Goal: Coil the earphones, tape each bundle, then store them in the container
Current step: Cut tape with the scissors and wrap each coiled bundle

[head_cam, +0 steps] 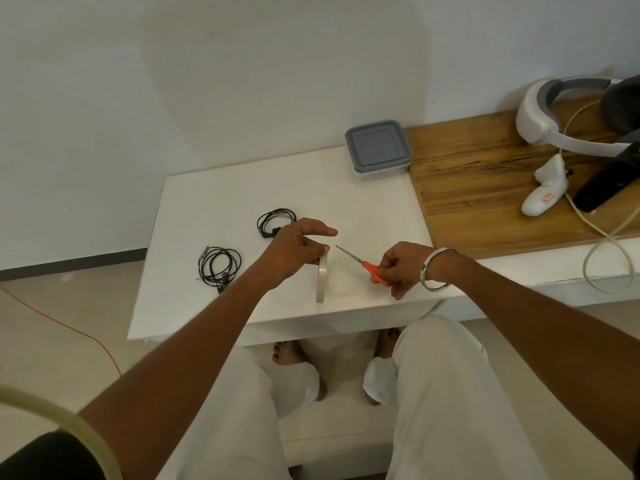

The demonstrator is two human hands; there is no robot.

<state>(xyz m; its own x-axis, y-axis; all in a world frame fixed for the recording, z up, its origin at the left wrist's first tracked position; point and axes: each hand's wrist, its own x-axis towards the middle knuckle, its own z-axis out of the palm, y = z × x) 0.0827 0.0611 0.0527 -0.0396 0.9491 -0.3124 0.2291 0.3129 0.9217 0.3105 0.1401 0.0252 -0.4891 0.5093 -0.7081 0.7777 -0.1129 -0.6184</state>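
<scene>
1. white walls rise behind a low white table (221,188), which has a wooden board (485,174) along its right side.
2. left hand (294,252) grips an upright roll of clear tape (322,278) at its top, thumb and curled fingers round the rim, index finger stretched forward.
3. right hand (403,266), a metal bangle (437,270) on its wrist, holds red-handled scissors (363,263); the blades look closed and point at the left hand.
4. one coiled black earphone bundle (276,221) lies just beyond the left hand, a second coiled bundle (219,266) to that hand's left.
5. grey lidded container (378,147) sits well beyond both hands, lid on.
6. white headset (540,116), a white controller (545,192) and a dark phone (609,178) lie far right of the right hand.
</scene>
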